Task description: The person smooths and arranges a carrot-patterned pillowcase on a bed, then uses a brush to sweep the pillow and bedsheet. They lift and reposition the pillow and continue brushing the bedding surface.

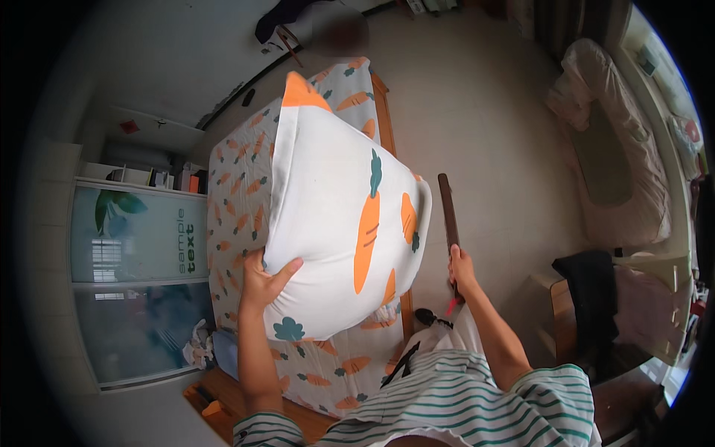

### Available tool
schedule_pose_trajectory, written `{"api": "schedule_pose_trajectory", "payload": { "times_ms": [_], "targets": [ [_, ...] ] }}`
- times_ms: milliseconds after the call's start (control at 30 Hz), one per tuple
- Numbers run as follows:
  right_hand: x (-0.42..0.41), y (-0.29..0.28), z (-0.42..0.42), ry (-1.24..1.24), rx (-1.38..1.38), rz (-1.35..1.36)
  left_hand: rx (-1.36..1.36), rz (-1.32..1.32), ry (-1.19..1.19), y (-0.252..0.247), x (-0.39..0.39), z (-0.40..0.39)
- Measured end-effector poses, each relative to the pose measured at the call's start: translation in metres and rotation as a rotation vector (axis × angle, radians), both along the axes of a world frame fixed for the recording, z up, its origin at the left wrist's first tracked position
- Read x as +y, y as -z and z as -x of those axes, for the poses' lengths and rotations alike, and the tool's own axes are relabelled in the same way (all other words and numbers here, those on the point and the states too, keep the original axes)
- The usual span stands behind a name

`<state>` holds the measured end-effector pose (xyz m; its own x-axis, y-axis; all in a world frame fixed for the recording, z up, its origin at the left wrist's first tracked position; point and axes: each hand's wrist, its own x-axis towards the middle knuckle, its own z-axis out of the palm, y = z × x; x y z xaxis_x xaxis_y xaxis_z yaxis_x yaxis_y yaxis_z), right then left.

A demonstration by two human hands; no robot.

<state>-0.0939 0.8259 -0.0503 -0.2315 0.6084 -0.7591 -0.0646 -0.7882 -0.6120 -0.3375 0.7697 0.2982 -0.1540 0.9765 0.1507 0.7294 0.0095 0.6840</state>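
My left hand grips the left edge of a white pillow printed with orange carrots and green leaves, thumb on the near face. Held up over the bed, the pillow hides part of the carrot-print bed sheet behind it. In my right hand is a long, flat, dark brown stick, possibly wooden, pointing away from me. A red cord or tag hangs at its near end. The stick is apart from the pillow, to its right, above the tiled floor.
The bed's wooden side rail runs along its right. Glass-fronted sliding cabinet doors stand on the left. A chair draped with clothes is at the right, with a pinkish fabric-covered seat beyond. Pale floor tiles lie between.
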Motion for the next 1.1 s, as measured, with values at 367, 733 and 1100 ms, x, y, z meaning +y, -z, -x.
{"api": "schedule_pose_trajectory", "payload": {
  "times_ms": [367,733,1100],
  "targets": [
    [0.029,-0.041,0.055,-0.073,0.133,-0.275,-0.032,-0.004,-0.060,-0.027,-0.004,-0.009],
    [-0.035,-0.162,0.039,-0.001,0.453,-0.507,-0.309,-0.051,-0.449,0.015,0.008,0.021],
    [-0.059,0.078,-0.043,0.027,-0.265,0.090,-0.462,-0.209,-0.463,0.033,0.051,-0.006]
  ]
}}
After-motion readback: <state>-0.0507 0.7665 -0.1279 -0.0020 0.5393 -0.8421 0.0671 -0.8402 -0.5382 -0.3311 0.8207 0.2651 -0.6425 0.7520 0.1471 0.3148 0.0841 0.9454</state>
